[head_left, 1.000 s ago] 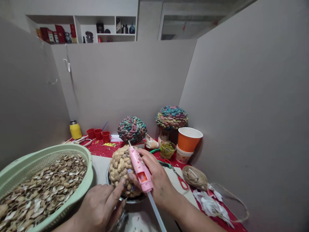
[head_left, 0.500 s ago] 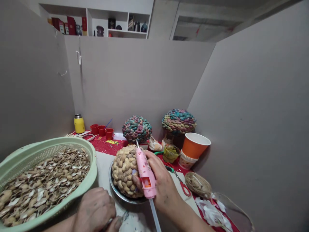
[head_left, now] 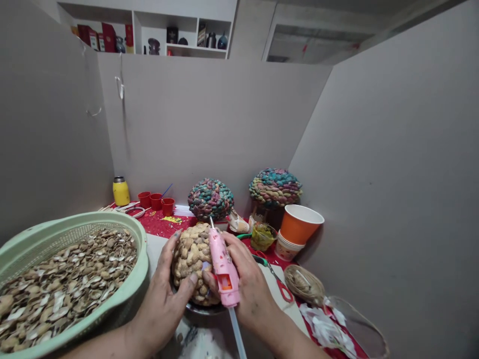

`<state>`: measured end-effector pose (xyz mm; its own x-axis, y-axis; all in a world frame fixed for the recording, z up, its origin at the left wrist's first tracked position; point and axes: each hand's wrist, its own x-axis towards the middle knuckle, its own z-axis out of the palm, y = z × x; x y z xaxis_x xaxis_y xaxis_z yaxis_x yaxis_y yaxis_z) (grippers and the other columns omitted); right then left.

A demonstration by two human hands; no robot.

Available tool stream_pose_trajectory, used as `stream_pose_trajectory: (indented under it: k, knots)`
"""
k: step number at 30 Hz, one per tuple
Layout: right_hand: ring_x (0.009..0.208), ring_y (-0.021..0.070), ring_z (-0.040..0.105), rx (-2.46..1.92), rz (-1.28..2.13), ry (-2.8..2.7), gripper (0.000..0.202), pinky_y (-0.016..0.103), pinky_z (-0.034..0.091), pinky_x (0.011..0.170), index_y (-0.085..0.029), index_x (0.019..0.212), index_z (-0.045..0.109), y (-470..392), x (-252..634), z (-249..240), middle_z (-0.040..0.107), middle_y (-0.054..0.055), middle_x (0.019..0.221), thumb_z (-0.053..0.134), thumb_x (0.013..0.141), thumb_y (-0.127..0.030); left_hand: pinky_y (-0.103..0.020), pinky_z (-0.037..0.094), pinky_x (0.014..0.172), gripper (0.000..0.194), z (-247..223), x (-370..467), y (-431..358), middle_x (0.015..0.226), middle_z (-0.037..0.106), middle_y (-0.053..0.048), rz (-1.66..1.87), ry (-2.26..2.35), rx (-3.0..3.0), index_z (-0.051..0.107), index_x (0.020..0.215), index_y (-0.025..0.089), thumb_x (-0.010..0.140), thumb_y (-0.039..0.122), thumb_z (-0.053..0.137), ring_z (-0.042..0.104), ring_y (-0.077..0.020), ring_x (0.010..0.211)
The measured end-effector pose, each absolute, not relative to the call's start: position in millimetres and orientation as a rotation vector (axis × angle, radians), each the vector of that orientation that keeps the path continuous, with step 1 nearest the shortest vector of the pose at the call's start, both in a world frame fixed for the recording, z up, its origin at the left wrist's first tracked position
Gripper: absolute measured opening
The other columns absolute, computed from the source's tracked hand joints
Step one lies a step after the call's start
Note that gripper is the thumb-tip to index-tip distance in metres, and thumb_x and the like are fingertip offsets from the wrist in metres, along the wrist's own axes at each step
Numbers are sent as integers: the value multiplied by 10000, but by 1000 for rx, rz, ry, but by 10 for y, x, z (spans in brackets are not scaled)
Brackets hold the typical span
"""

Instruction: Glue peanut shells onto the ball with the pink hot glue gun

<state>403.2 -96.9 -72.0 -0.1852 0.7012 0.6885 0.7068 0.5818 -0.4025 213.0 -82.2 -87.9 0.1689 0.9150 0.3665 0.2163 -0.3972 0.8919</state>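
Observation:
A ball covered in peanut shells (head_left: 193,254) sits in a metal bowl (head_left: 205,310), with a small purple patch bare on its right side. My left hand (head_left: 164,294) presses on the ball's left side, thumb on the front and fingers spread round it. On the right, my right hand (head_left: 249,279) holds a pink glue gun (head_left: 223,269) against the ball, nozzle pointing up and away, a clear glue stick (head_left: 237,331) coming out of its back end. At the left stands a green basket (head_left: 140,249) of shell pieces (head_left: 75,284).
Behind are two colored shell-covered domes (head_left: 210,199) (head_left: 276,188), red cups (head_left: 156,201) and a yellow jar (head_left: 120,192). To the right are an orange paper tub (head_left: 299,227), a bowl of yellow-green material (head_left: 263,237), red-handled scissors (head_left: 285,291) and a twine coil (head_left: 304,284).
My left hand has risen from the table beside the basket and now lies on the ball's left side. My right hand still holds the glue gun at the ball. The view has shifted slightly.

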Motion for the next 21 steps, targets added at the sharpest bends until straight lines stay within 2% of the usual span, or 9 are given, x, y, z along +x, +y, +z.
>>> stream_pose_trajectory:
  k: [9, 21]
  knots:
    - [1284, 279, 440, -1130, 19, -1904, 400, 460, 377, 1098, -209, 1218, 472, -965, 4027, -723, 506, 123, 1340, 656, 864, -211, -547, 283, 1177, 633, -834, 2131, -776, 1524, 431, -143, 1248, 1005, 1747, 341, 1462, 213, 894, 370, 573, 375, -329, 1419]
    - [1293, 279, 433, -1128, -5, -1906, 411, 465, 377, 1101, -210, 1246, 467, -969, 4024, -728, 513, 119, 1343, 644, 875, -221, -542, 235, 1196, 622, -863, 2156, -773, 1525, 413, -156, 1236, 1032, 1757, 327, 1463, 184, 900, 345, 538, 362, -304, 1424]
